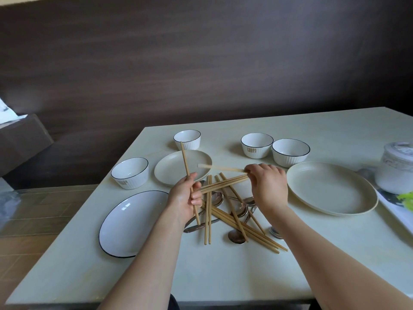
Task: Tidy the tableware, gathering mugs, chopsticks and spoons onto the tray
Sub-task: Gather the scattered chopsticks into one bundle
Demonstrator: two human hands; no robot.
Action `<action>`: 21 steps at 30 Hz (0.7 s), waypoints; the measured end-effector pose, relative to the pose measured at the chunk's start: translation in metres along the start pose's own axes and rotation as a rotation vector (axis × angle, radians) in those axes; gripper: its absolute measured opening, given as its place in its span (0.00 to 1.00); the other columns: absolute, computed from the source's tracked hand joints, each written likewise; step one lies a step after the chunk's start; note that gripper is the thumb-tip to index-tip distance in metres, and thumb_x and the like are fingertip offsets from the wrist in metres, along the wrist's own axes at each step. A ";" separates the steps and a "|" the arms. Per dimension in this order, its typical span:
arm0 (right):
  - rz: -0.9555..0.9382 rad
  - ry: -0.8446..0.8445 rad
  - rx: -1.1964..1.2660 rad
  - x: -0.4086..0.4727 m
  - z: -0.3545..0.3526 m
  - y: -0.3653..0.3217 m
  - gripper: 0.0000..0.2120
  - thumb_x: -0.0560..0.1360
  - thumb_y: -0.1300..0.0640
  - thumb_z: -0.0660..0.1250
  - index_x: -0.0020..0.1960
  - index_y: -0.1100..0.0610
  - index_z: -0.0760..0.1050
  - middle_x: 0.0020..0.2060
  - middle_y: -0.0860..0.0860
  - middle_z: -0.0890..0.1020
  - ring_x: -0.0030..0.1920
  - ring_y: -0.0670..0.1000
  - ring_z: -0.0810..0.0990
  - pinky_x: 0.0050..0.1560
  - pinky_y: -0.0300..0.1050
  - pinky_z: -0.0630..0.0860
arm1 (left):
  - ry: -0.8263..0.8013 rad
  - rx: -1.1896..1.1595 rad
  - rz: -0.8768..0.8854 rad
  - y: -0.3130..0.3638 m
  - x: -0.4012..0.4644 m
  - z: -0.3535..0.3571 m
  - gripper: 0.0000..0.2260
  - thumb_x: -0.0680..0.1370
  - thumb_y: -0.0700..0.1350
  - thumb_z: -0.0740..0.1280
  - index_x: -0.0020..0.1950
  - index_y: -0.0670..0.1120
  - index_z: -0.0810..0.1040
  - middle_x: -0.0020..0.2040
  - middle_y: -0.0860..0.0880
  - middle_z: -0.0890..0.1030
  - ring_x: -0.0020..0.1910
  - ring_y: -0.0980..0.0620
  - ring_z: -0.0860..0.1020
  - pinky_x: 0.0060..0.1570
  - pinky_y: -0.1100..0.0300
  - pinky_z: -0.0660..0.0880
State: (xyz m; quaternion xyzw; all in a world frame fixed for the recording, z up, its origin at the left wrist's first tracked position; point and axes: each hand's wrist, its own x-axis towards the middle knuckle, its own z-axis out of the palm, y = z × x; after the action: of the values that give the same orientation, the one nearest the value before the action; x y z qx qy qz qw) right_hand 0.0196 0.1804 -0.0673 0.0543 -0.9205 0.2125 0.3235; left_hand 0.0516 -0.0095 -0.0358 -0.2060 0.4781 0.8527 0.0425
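While sorting: left hand [185, 199] grips chopsticks [188, 180], mid-frame.
Right hand [267, 186]: pinches more sticks.
Risk: crossed sticks could snag, scattering the spoons [237, 237] below.

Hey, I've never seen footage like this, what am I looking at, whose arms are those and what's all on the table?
This is one picture from a camera worn on a person's head, looking down at their own bare arms. No machine is involved. The left hand grips chopsticks; the right hand pinches more chopsticks. On the pale table lie a heap of loose chopsticks and metal spoons, four white bowls, cream plates and an oval white dish.
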 end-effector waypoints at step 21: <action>0.234 -0.524 0.642 -0.013 -0.011 -0.065 0.11 0.79 0.54 0.62 0.46 0.59 0.78 0.33 0.56 0.82 0.29 0.52 0.79 0.37 0.49 0.80 | -0.181 0.101 -0.032 -0.007 -0.009 0.017 0.12 0.84 0.43 0.53 0.45 0.44 0.73 0.35 0.48 0.83 0.29 0.51 0.81 0.28 0.59 0.78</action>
State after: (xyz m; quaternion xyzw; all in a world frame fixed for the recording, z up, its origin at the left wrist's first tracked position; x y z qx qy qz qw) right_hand 0.0513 0.1256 -0.0449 0.0994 -0.8587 0.5024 0.0190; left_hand 0.0563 0.0097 -0.0306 -0.1333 0.5115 0.8418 0.1096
